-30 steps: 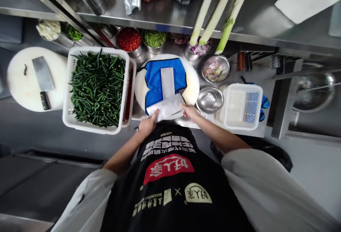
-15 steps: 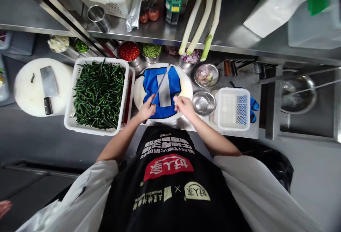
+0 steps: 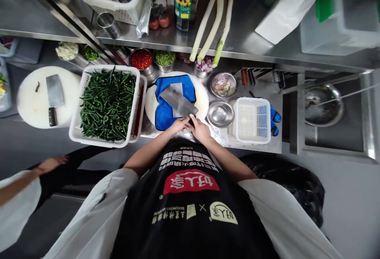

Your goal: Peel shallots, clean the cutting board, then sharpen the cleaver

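Both my hands meet at the black handle of a cleaver (image 3: 179, 99), close to the front of my apron. My left hand (image 3: 181, 125) has its fingers closed at the handle from the left. My right hand (image 3: 202, 131) is wrapped round it from the right, hiding most of it. The broad blade slants up to the left, over a flat grey slab that looks like a whetstone (image 3: 177, 112). Under the slab a blue cloth with black edging (image 3: 162, 117) covers much of a round white cutting board (image 3: 203, 96).
Left of the board stands a white basket of green chillies (image 3: 108, 104); beyond it, a second cleaver (image 3: 55, 90) rests on another round board (image 3: 29, 104). To the right are a steel bowl (image 3: 220, 114) and a white basket (image 3: 252, 120). Another person's hand (image 3: 53, 164) shows at left.
The cleaver has turned from edge-on in my left hand to broadside over the slab. My right hand has come in to the handle. Another person's arm has entered further at left.
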`<control>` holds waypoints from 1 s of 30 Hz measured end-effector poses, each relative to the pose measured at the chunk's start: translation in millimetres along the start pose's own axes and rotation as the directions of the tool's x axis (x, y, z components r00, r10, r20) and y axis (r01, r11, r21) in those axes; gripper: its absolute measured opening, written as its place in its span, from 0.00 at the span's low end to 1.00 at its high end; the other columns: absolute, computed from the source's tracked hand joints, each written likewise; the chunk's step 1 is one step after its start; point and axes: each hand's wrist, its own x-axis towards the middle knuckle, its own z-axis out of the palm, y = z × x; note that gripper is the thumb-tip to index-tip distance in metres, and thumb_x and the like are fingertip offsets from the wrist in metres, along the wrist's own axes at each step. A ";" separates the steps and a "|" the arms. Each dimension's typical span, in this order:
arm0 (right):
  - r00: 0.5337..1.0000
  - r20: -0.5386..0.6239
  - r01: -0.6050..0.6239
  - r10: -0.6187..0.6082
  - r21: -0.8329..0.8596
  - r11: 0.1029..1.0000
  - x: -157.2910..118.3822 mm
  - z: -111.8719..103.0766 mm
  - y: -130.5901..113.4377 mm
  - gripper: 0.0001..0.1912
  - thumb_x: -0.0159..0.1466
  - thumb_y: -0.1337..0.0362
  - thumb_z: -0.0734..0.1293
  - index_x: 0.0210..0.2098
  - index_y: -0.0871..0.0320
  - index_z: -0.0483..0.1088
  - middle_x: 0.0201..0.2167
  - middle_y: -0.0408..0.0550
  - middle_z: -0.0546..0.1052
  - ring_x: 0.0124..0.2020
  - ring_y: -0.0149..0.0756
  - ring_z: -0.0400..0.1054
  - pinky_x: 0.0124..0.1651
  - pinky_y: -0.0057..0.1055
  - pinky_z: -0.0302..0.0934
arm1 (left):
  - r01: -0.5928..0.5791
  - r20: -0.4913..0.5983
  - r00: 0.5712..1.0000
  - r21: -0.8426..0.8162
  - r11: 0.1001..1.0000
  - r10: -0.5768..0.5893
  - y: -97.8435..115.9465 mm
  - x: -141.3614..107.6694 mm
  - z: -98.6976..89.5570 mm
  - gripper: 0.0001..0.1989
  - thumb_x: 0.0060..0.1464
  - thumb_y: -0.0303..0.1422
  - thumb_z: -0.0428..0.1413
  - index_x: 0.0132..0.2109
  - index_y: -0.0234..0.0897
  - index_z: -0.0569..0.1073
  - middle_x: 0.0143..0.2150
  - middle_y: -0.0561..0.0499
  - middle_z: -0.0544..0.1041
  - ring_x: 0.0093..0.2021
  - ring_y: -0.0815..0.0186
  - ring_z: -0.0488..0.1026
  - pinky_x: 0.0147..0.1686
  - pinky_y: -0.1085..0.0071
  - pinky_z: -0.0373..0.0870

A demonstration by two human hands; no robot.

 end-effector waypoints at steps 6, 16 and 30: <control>0.995 0.099 0.051 -0.034 -0.181 0.982 -2.9 21.5 37.9 0.36 0.77 0.62 0.59 0.83 0.57 0.54 0.66 0.62 0.76 0.57 0.54 0.78 0.52 0.40 0.73 | -0.241 -0.043 0.871 0.831 0.501 0.489 -5.5 -6.3 -63.6 0.23 0.72 0.38 0.53 0.66 0.34 0.79 0.73 0.37 0.74 0.76 0.50 0.67 0.77 0.51 0.59; 0.980 0.195 0.038 0.031 -0.340 0.940 24.9 22.4 24.5 0.38 0.81 0.56 0.52 0.86 0.57 0.36 0.66 0.70 0.74 0.53 0.53 0.79 0.52 0.41 0.71 | -0.255 0.110 0.881 0.929 0.267 0.459 -28.2 31.4 -78.5 0.40 0.71 0.48 0.54 0.81 0.32 0.61 0.85 0.39 0.49 0.85 0.46 0.45 0.83 0.45 0.41; 0.977 0.211 0.069 -0.014 -0.257 0.964 40.7 10.8 42.9 0.39 0.82 0.50 0.54 0.85 0.55 0.36 0.66 0.68 0.77 0.55 0.56 0.80 0.55 0.44 0.71 | -0.236 0.083 0.897 0.920 0.311 0.435 -22.7 40.1 -78.1 0.40 0.73 0.50 0.50 0.83 0.35 0.58 0.86 0.44 0.47 0.86 0.47 0.42 0.83 0.45 0.39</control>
